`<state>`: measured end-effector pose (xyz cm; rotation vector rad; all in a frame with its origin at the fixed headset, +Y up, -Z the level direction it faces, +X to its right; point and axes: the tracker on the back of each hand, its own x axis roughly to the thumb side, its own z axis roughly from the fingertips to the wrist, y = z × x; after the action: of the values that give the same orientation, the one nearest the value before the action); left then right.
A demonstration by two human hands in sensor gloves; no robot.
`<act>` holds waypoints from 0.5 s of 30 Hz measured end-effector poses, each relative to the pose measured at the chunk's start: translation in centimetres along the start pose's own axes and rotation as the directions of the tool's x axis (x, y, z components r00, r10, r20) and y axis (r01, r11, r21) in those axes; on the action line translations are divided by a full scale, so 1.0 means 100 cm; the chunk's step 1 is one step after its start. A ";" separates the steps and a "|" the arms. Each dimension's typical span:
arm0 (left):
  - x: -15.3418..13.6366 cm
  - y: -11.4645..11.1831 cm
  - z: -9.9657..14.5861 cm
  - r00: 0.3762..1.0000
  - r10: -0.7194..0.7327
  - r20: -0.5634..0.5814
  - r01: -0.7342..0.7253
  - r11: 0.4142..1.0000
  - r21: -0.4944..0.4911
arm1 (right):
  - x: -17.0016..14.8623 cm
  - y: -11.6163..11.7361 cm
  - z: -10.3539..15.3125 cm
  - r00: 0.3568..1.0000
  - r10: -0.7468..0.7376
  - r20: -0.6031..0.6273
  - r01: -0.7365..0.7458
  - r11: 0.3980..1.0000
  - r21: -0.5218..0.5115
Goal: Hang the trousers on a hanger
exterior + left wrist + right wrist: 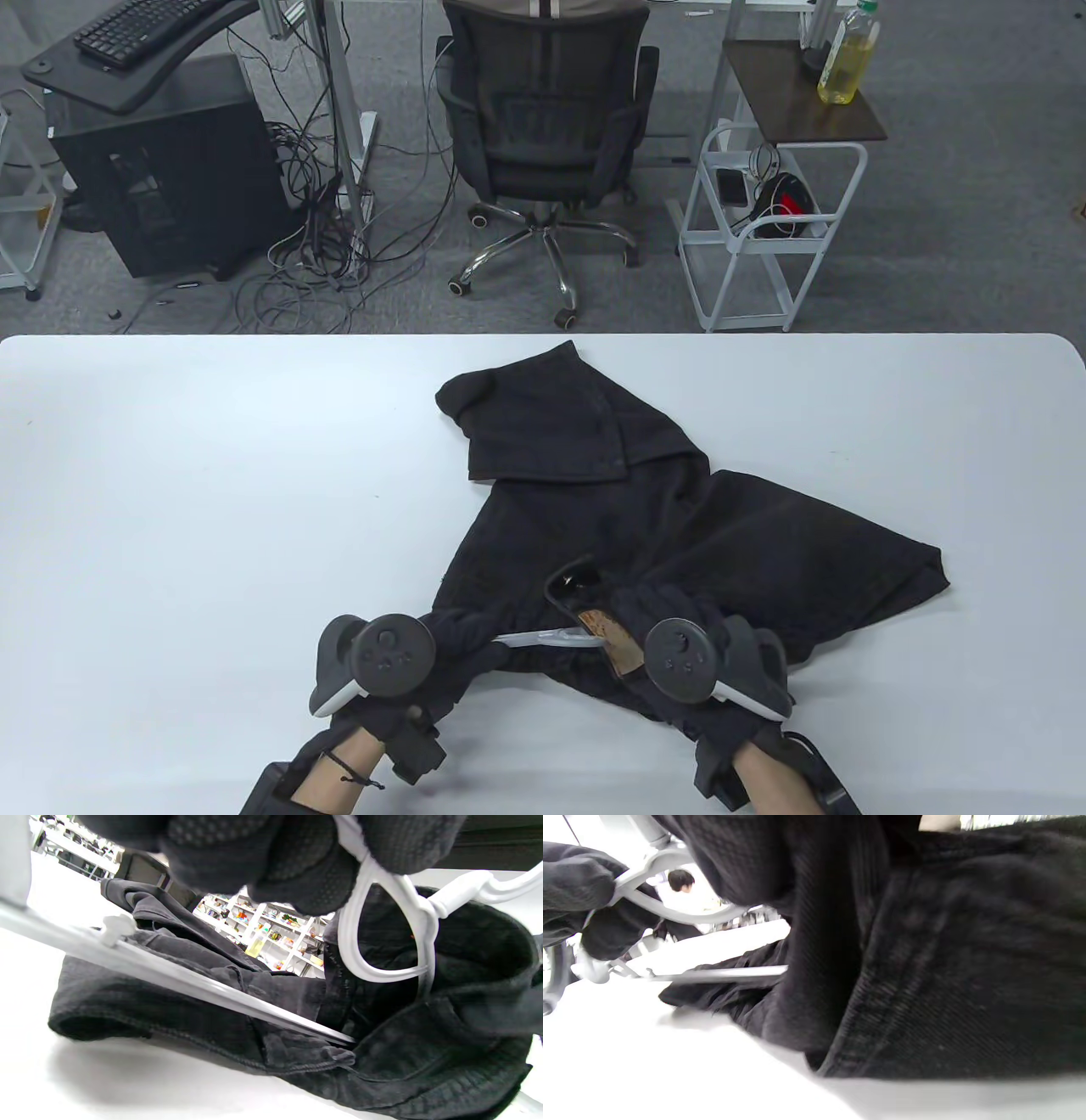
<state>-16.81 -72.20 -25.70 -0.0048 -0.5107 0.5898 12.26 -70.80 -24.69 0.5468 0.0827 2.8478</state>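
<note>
Left hand (441,658) gripping thin white plastic hanger (390,938); right hand (670,628) clutching limp black denim trousers (679,526) waistband. Heavy, floppy; best held at waistband.

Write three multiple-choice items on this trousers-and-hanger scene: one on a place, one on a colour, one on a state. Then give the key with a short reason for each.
1. Where do the crumpled black fabric trousers lie?
A. on the white table
B. on the office chair
C. on the grey floor

2. What colour is the thin plastic hanger?
A. red
B. white
C. black

3. What is the gloved left hand doing?
A. resting flat on the table, away from everything
B. gripping the hanger at its hook
C. holding a bottle

Key:
1 A, the table view shows the trousers spread on the white table.
2 B, the left wrist view shows its white hook and bar against the dark cloth.
3 B, in the left wrist view the fingers close round the hook's top, while the gloved right hand rests at the trousers' waistband.
</note>
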 end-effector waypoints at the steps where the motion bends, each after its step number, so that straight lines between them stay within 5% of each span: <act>1: -0.001 0.000 0.000 1.000 0.001 0.009 -0.001 1.000 -0.007 | 0.000 -0.002 0.001 0.997 -0.070 0.034 0.070 0.997 -0.024; 5: -0.003 0.001 0.000 0.998 0.057 0.018 -0.057 0.998 -0.015 | -0.003 -0.016 0.009 0.950 -0.277 0.144 0.284 0.958 -0.037; 15: 0.006 -0.001 0.001 0.999 0.022 0.050 -0.022 1.000 0.005 | 0.021 -0.027 0.021 0.881 -0.321 0.347 0.368 0.927 -0.075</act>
<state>-16.39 -71.94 -25.33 0.0097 -0.5582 0.6138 11.72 -67.62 -22.26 0.8727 -0.0707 2.3598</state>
